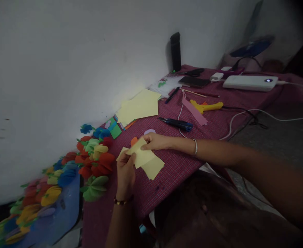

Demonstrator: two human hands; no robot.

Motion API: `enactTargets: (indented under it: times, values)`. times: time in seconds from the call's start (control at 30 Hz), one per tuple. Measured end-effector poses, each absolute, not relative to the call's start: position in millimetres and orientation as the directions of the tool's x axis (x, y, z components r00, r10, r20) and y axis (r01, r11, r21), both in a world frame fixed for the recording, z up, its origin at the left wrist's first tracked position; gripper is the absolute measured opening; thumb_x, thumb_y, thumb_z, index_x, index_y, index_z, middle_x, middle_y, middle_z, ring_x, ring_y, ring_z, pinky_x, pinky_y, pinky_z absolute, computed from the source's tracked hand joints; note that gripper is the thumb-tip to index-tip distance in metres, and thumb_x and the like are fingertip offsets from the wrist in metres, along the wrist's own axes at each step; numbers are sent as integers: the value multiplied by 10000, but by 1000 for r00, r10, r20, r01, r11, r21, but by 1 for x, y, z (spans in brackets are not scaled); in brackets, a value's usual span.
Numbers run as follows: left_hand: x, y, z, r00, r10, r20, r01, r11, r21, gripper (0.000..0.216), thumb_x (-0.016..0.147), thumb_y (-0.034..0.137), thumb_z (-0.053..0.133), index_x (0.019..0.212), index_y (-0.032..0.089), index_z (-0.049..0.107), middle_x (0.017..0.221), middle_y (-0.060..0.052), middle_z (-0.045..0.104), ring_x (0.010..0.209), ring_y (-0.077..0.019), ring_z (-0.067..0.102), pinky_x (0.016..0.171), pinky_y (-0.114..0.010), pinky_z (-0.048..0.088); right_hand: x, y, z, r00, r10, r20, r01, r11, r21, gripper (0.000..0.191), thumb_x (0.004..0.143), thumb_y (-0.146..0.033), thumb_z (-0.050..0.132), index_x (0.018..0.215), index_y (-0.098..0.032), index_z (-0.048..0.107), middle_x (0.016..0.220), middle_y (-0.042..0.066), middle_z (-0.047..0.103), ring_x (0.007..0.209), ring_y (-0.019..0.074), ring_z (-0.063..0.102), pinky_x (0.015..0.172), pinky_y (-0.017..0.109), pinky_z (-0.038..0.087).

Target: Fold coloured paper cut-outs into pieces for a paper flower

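My left hand point(126, 172) pinches the left edge of a pale yellow paper piece point(140, 156). The fingers of my right hand point(155, 141) close on the same piece near its upper right. Beneath it, more yellow paper pieces point(153, 167) lie on the cloth-covered table point(164, 189). An orange paper bit point(134, 141) and a lilac paper piece point(149, 131) lie just behind my hands. A dark blue box cutter point(177, 123) rests beyond my right hand with its blade tip showing.
Paper flowers point(102, 163) in many colours crowd the left, some on a blue board point(71, 203). Larger yellow sheets point(139, 108) lie by the wall. Farther right are a yellow glue gun point(206, 106), a pink paper strip point(194, 110), a phone point(194, 81), a white power bank point(249, 83) and cables.
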State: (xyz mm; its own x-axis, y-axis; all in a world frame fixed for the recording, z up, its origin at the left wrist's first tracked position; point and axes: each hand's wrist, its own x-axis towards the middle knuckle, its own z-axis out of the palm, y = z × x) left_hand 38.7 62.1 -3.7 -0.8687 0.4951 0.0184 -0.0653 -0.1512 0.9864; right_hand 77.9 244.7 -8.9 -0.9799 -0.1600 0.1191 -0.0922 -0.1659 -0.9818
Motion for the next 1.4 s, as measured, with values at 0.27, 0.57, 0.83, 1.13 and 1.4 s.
enactTargets:
  times: [0.27,0.57,0.83,1.13,1.4]
  values:
    - [33,53,-1,-820,546,171,94,-166,982,404,686,209,638,1082,273,593,1004,-12,640,846,-149,620,707,-267,502,81,242,-3,-993,-80,92,-56,-369,-928,166,678,-133,563,799,-130,677,621,-27,627,450,48,492,426,153,398]
    - [47,53,7,-511,438,740,837,60,543,125,733,134,693,823,212,655,1156,-55,545,1031,-182,567,889,-371,487,73,253,-11,-984,-168,-65,147,-543,-827,181,685,-119,579,854,-115,643,569,-20,617,396,49,486,402,152,421]
    - [40,54,2,-821,368,437,499,89,862,129,760,304,681,730,179,684,869,-34,667,851,-163,599,783,-288,464,78,247,-11,-971,-218,-100,187,-428,-884,131,698,-210,661,768,-130,584,535,-39,582,387,57,489,397,164,433]
    - [35,48,-3,-807,457,375,400,-45,915,264,795,427,601,879,195,696,818,-26,609,738,-139,548,696,-257,453,77,245,-13,-996,-67,-55,81,-485,-871,218,747,-309,692,742,-112,600,590,-10,609,464,73,535,459,186,436]
    - [44,55,-2,-654,511,558,727,220,650,120,731,244,682,836,207,728,798,-27,607,759,-162,564,693,-282,458,76,245,-11,-982,-127,-137,179,-436,-882,102,832,-226,544,840,-127,572,549,-1,613,426,84,540,432,178,438]
